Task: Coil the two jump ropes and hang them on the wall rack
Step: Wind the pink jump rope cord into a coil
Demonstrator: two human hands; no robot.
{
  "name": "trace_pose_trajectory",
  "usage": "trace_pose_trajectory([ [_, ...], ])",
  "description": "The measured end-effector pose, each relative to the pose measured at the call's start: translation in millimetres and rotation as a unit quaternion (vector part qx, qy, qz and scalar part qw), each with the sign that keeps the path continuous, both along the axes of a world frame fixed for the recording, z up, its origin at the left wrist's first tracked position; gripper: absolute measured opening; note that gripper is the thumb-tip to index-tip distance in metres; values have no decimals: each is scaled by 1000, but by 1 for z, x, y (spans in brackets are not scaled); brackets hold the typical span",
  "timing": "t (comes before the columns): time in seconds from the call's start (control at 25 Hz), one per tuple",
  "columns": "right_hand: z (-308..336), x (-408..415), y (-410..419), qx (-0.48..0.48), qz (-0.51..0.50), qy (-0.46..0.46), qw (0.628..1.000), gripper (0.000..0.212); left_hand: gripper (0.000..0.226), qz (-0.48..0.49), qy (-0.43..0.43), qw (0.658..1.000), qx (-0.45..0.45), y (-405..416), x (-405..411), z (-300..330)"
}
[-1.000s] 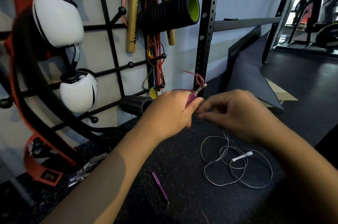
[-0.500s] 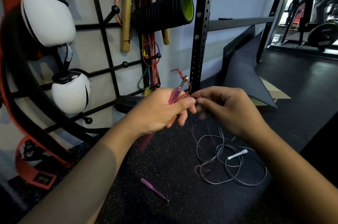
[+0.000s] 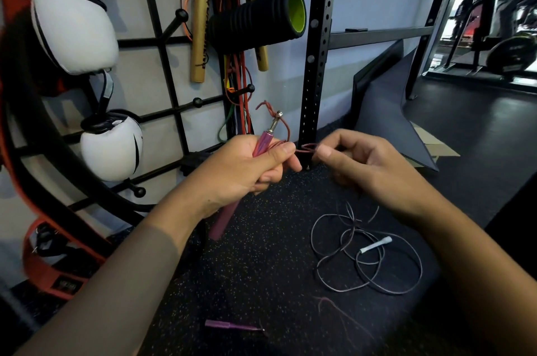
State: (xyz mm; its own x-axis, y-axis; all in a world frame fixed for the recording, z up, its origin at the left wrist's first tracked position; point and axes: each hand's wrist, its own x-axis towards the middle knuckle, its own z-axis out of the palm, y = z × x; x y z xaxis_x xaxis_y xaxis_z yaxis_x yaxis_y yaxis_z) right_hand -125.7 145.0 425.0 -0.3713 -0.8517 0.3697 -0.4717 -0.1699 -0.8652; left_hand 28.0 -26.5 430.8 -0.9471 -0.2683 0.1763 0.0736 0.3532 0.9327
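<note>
My left hand (image 3: 247,166) is closed around the pink handle (image 3: 263,142) of a red-cabled jump rope, its metal tip pointing up toward the wall rack (image 3: 162,41). My right hand (image 3: 366,164) pinches the thin red cable (image 3: 308,148) right beside the left thumb. The rope's other pink handle (image 3: 229,324) lies on the black floor mat below, with red cable trailing to it. A second jump rope with grey cable (image 3: 369,257) and a white handle (image 3: 376,244) lies loosely tangled on the mat under my right forearm.
The black grid rack holds white boxing gloves (image 3: 72,27), a black foam roller (image 3: 258,20), yellow sticks (image 3: 200,21) and hanging bands. A perforated black upright (image 3: 315,50) stands behind my hands. A folded black mat (image 3: 386,111) leans at the right; orange straps (image 3: 58,257) lie at the lower left.
Both hands have stayed close together in front of the upright; the pink handle in my left hand has tilted more upright and my right fingers have shifted along the red cable.
</note>
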Motion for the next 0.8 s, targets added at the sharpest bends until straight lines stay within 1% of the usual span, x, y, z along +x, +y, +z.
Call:
trace_pose_trajectory([
  [0.12,0,0,-4,-51,-20,21,998,22,35,-53,-52,997,9,6,4,0],
  [0.2,-2,-3,-7,-93,-57,33,993,18,33,-113,-63,990,46,10,7,0],
  [0.24,-4,-5,-8,-106,-79,37,991,17,31,-142,-45,985,84,10,9,0],
  [0.32,-11,-10,-8,-107,-108,49,987,18,28,-174,29,964,199,5,12,1],
  [0.36,-17,-11,-9,-94,-112,57,987,19,28,-181,71,944,267,2,12,2],
  [0.4,-23,-10,-11,-77,-107,61,989,21,28,-186,110,917,336,1,11,4],
  [0.48,-37,-3,-19,-33,-77,79,993,27,33,-178,184,855,451,3,5,5],
  [0.52,-44,2,-24,-7,-60,107,992,28,36,-154,221,829,490,5,0,5],
  [0.56,-49,8,-27,22,-43,145,988,25,38,-119,256,813,510,7,-6,3],
  [0.6,-52,15,-29,52,-26,189,980,20,39,-72,282,814,503,6,-10,1],
  [0.64,-54,21,-30,85,-10,234,968,15,37,-14,292,833,469,3,-12,-1],
  [0.68,-53,25,-30,113,-2,274,955,11,36,56,281,870,402,-1,-12,-3],
  [0.72,-49,27,-29,128,-3,299,946,8,33,129,242,918,288,-5,-10,-4],
  [0.76,-43,27,-27,128,-14,316,940,10,31,187,178,958,130,-8,-6,-5],
  [0.8,-37,25,-25,118,-33,326,937,13,29,207,105,972,-26,-8,-3,-7],
])
